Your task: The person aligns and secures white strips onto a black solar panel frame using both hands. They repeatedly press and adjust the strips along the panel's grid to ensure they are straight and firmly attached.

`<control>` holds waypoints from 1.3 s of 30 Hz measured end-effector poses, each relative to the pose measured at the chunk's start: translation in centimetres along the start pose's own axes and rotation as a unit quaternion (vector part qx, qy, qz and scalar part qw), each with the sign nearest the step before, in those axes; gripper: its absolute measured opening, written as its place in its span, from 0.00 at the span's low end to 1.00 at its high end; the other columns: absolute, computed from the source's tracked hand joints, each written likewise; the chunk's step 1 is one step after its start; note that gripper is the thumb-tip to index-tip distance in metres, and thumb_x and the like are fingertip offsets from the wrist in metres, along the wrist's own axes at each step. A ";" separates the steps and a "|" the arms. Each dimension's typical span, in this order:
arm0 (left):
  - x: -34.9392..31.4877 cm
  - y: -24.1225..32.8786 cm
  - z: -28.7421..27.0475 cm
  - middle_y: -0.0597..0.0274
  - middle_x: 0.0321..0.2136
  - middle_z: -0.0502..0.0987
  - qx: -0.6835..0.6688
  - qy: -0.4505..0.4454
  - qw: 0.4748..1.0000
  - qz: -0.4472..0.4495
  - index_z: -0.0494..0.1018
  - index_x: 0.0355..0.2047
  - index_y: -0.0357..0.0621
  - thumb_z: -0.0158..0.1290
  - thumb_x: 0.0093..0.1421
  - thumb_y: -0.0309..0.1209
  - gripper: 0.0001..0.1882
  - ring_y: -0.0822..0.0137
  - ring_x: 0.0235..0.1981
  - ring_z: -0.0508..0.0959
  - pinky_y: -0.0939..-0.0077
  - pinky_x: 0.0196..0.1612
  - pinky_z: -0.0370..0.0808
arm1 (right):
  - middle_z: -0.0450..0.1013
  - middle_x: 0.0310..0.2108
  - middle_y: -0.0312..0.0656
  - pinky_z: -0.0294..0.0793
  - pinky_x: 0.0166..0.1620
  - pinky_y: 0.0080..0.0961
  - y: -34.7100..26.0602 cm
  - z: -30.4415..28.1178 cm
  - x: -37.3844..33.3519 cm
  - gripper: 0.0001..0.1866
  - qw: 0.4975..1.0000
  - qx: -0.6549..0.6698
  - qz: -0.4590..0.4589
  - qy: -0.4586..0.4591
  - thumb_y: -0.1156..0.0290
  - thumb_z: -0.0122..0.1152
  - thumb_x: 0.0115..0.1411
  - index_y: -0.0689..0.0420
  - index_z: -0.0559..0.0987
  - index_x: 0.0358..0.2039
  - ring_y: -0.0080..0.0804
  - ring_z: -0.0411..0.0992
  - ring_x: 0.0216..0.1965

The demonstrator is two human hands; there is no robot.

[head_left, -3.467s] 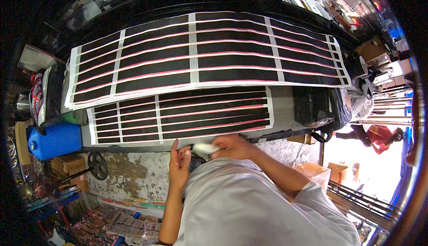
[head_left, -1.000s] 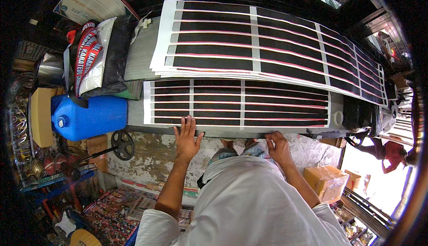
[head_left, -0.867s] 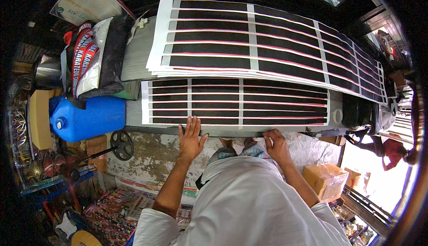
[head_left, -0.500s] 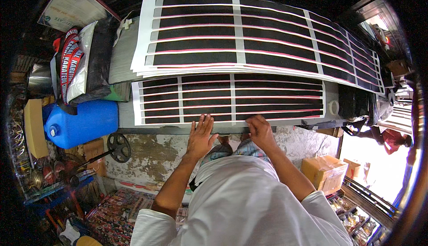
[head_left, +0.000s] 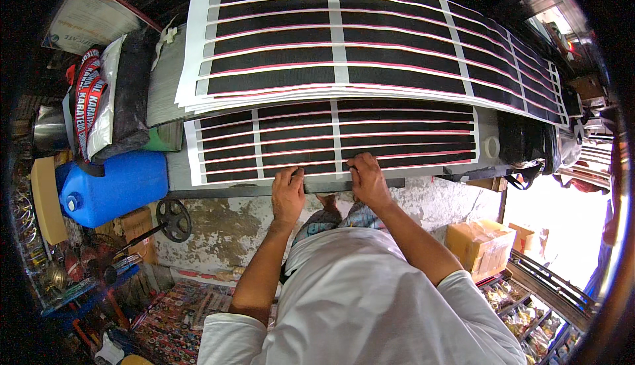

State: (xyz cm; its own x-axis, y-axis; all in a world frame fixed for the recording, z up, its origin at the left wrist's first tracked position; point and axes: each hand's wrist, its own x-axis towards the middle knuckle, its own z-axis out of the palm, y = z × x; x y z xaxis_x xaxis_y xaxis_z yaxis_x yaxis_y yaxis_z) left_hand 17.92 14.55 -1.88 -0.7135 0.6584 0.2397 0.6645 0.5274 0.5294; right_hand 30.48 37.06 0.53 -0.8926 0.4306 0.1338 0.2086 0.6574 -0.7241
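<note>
A white sheet (head_left: 193,147) with rows of black strips, thin red edges and grey cross bands lies on the grey bench. Both hands are at its near edge. My left hand (head_left: 288,194) has its fingers bent down over the nearmost black strip (head_left: 231,174), closed. To its right, across a short gap, my right hand (head_left: 369,183) is also closed there, fingertips together at the lower grey band. What lies between the fingers is mostly hidden. Behind is a larger stack of similar striped sheets (head_left: 278,38), its front edge overlapping the back of the near sheet.
A roll of tape (head_left: 491,147) sits right of the near sheet, beside black bags (head_left: 526,141). On the left are a blue jerrycan (head_left: 116,186), a plastic-wrapped package (head_left: 119,100) with a red and black strap, and a black handwheel (head_left: 174,220). A carton (head_left: 481,246) stands lower right.
My left hand has gone from lying flat to bent fingers at the sheet's near edge. My right hand has moved slightly left and up. The whole view has shifted a little.
</note>
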 end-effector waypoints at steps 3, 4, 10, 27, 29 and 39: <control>0.3 -0.5 0.2 0.56 0.49 0.80 -0.004 -0.002 1.000 0.016 0.83 0.50 0.40 0.64 0.61 0.22 0.16 0.51 0.52 0.79 0.54 0.54 0.79 | 0.74 0.40 0.53 0.76 0.52 0.50 0.2 0.0 0.0 0.12 1.000 0.000 0.000 -0.001 0.85 0.62 0.58 0.62 0.81 0.43 0.57 0.74 0.46; 0.5 -0.5 0.3 0.57 0.48 0.80 -0.005 -0.001 1.000 0.024 0.83 0.50 0.40 0.64 0.61 0.21 0.16 0.51 0.51 0.80 0.55 0.53 0.79 | 0.74 0.41 0.53 0.76 0.52 0.50 0.1 -0.1 0.0 0.12 1.000 -0.003 0.000 -0.001 0.85 0.61 0.57 0.62 0.81 0.43 0.58 0.74 0.46; 1.7 0.8 1.7 0.57 0.43 0.81 -0.023 -0.021 0.999 0.035 0.85 0.46 0.43 0.65 0.63 0.25 0.11 0.50 0.46 0.80 0.55 0.49 0.80 | 0.74 0.42 0.52 0.77 0.52 0.50 0.3 0.4 0.2 0.14 1.000 0.006 -0.013 0.001 0.85 0.62 0.57 0.62 0.81 0.44 0.58 0.75 0.47; 2.8 2.8 3.4 0.58 0.41 0.78 -0.062 -0.057 0.994 0.064 0.84 0.48 0.42 0.63 0.61 0.24 0.14 0.53 0.45 0.78 0.57 0.49 0.78 | 0.72 0.43 0.53 0.75 0.53 0.51 0.8 1.3 0.6 0.14 0.999 -0.011 0.022 -0.035 0.86 0.63 0.56 0.61 0.80 0.44 0.59 0.73 0.48; 2.8 2.7 3.4 0.59 0.40 0.77 -0.072 -0.057 0.994 0.062 0.84 0.50 0.43 0.62 0.60 0.23 0.16 0.55 0.45 0.78 0.57 0.49 0.77 | 0.72 0.42 0.52 0.75 0.54 0.51 0.8 1.4 0.6 0.14 0.999 -0.008 0.020 -0.035 0.86 0.64 0.56 0.61 0.79 0.43 0.58 0.73 0.48; 3.1 2.8 3.3 0.61 0.39 0.75 -0.060 -0.093 0.992 0.061 0.86 0.51 0.49 0.64 0.59 0.24 0.18 0.56 0.45 0.76 0.56 0.49 0.75 | 0.72 0.43 0.52 0.75 0.54 0.51 1.4 0.9 0.6 0.16 0.997 -0.002 0.029 -0.065 0.87 0.64 0.53 0.61 0.79 0.43 0.58 0.73 0.49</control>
State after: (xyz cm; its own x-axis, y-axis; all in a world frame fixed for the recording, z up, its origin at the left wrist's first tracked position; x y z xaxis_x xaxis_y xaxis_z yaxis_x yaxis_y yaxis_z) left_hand 18.29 19.84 -2.31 -0.5689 0.8066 0.1604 0.7042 0.3770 0.6017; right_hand 29.88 37.65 -1.02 -0.9231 0.3846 0.0023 0.2630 0.6356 -0.7259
